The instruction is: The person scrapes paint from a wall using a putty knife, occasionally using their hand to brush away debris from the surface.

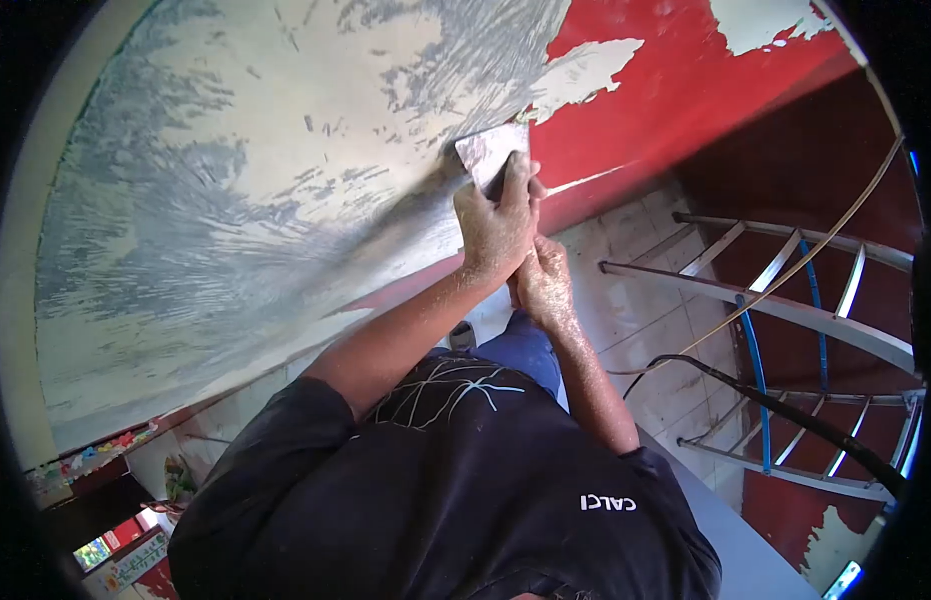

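A broad scraper [494, 152] has its flat, dusty blade against the wall [316, 130], at the border between red paint [676, 90] and scraped pale surface. My left hand [496, 230] is closed on it, with fingers stretched up along the back of the blade. Just below, my right hand [546, 285] is closed around the handle end, touching the left hand. The handle itself is mostly hidden by both hands. Pale dust covers my hands and right forearm.
A metal ladder [776, 300] with blue straps stands at right on the tiled floor [666, 340]. A thin cable [831, 235] and a black hose [776, 400] cross in front of it. Small items and a plant [176, 475] are at lower left.
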### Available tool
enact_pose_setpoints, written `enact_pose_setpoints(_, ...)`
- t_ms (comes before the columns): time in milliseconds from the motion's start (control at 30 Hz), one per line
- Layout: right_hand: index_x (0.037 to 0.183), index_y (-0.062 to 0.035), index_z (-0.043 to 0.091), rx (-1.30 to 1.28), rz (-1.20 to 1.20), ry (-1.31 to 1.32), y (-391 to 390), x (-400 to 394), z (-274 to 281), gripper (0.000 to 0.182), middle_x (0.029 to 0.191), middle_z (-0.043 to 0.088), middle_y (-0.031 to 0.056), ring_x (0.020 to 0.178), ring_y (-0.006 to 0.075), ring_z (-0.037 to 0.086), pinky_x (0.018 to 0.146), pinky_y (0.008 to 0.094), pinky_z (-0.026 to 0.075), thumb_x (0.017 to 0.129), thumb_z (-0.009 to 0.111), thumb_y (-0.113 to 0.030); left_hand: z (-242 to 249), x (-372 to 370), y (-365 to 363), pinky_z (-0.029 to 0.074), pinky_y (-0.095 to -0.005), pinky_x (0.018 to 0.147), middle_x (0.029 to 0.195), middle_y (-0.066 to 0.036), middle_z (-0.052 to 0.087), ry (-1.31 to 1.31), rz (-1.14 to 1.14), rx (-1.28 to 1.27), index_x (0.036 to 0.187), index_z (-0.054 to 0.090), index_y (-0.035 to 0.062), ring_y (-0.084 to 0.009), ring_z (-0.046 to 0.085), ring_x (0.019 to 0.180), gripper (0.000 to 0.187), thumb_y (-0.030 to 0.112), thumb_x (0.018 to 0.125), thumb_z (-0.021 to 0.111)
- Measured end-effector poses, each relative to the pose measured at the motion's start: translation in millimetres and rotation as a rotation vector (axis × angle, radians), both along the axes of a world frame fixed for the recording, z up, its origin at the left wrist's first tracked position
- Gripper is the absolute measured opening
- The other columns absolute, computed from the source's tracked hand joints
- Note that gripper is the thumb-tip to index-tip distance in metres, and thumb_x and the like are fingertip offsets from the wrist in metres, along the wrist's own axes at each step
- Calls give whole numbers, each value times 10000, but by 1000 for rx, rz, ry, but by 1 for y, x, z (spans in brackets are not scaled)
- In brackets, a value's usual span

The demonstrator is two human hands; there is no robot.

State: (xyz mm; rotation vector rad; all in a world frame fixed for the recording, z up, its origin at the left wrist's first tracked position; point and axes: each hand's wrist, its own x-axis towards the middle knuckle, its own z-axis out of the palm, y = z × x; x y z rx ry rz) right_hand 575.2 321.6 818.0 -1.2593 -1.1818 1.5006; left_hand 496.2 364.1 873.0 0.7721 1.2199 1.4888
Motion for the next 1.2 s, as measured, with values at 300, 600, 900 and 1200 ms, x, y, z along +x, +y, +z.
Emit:
enact_pose_setpoints(300, 731, -8, 543, 68, -25, -26, 1, -1, 7, 453, 493, 473, 15, 359, 85, 414, 339, 245, 319, 959, 434, -384, 4, -1, 2, 391, -205, 411, 593, -29, 570, -20, -54, 57, 815, 604, -44, -65, 520, 498, 266, 190, 925, 539)
enact_pose_setpoints(600, 716, 42, 575, 104, -27, -146, 5, 3, 6, 472, 472, 495, 74, 417, 136, 515, 420, 323, 415, 957, 393, -320, 7, 4, 6, 406, -224, 419, 605, -33, 572, -111, -35, 129, 750, 578, -23, -79, 499, 467, 302, 231, 913, 566)
enact_pose_setpoints(900, 708, 31, 561, 29, -48, -38, -3, 0, 11, 500, 500, 506, 40, 380, 114, 459, 391, 297, 388, 975, 374, -349, -2, 8, 5, 412, -216, 426, 592, -29, 566, -130, 5, 52, 790, 583, -14, -93, 522, 479, 230, 192, 893, 581)
enact_pose_setpoints(1200, 767, 39, 557, 128, -92, -112, -16, 0, 8, 451, 476, 467, 52, 356, 115, 440, 350, 283, 373, 957, 392, -336, 5, 7, -11, 348, -202, 340, 593, -31, 554, -33, -34, 18, 845, 592, -13, -65, 454, 395, 292, 263, 919, 533)
